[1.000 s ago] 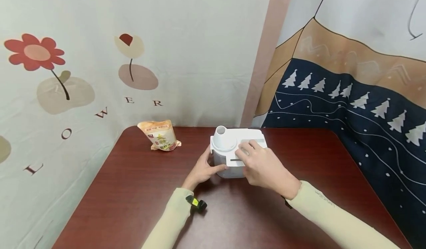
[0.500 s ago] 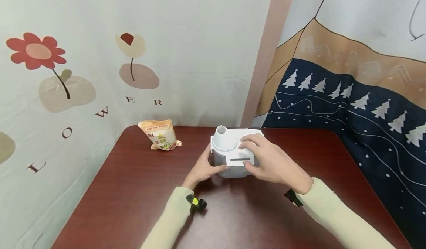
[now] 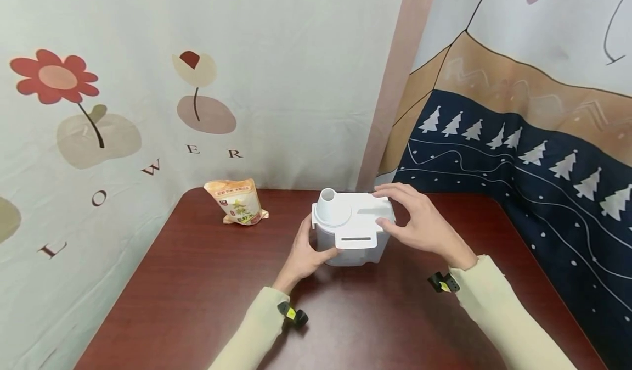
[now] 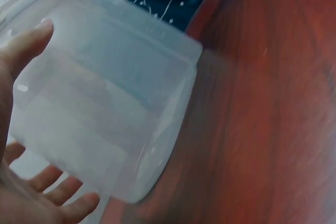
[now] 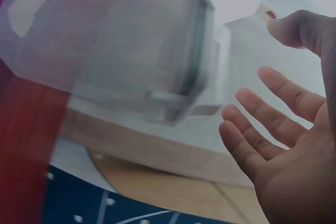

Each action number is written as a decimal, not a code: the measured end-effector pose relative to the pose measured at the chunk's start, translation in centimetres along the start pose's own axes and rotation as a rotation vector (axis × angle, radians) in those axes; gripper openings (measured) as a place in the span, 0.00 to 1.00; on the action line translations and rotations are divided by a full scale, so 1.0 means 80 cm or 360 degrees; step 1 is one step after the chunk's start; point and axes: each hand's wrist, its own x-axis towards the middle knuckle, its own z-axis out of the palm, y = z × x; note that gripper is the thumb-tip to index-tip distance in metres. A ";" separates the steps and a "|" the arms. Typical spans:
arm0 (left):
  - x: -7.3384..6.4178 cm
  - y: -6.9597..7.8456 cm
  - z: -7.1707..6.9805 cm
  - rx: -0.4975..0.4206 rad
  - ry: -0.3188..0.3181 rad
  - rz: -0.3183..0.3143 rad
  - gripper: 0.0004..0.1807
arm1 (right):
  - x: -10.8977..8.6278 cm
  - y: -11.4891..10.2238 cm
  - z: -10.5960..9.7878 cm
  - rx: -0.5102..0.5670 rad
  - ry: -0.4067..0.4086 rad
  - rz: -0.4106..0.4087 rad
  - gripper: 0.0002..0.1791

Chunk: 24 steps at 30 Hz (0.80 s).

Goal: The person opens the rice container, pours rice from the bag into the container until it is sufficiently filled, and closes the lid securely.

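Note:
A translucent plastic storage container (image 3: 353,257) stands on the table, with a white lid (image 3: 365,216) on top. At the lid's left side rises a round white spout (image 3: 328,196), and a slotted front clip (image 3: 356,240) sticks out at the front edge. My left hand (image 3: 302,256) grips the container's left end. In the left wrist view its thumb (image 4: 31,43) lies along the clear front wall. My right hand (image 3: 428,222) holds nothing, its spread fingers and thumb at the lid's right end. Apart from the container, its fingers (image 5: 270,121) show loosely bent in the right wrist view.
An orange and white pouch (image 3: 239,202) stands upright at the back left of the dark red wooden table (image 3: 197,293). Behind the table hang a pale flower-print curtain (image 3: 296,95) and a navy tree-patterned cloth (image 3: 494,161).
My right hand has moved right from the lid's middle to its right end, and its fingers have spread. The front clip now shows fully. My left hand keeps its grip.

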 end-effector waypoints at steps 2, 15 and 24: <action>-0.005 0.003 0.004 0.0019 0.0058 -0.0027 0.61 | 0.000 0.008 0.002 0.0058 -0.0034 0.0065 0.29; -0.010 0.008 0.015 0.0064 0.0192 0.0003 0.51 | -0.002 0.040 0.020 0.0201 -0.0077 0.0283 0.23; -0.004 0.004 0.007 0.0029 0.0110 0.0016 0.50 | -0.006 0.035 0.022 0.0169 -0.0041 0.0269 0.23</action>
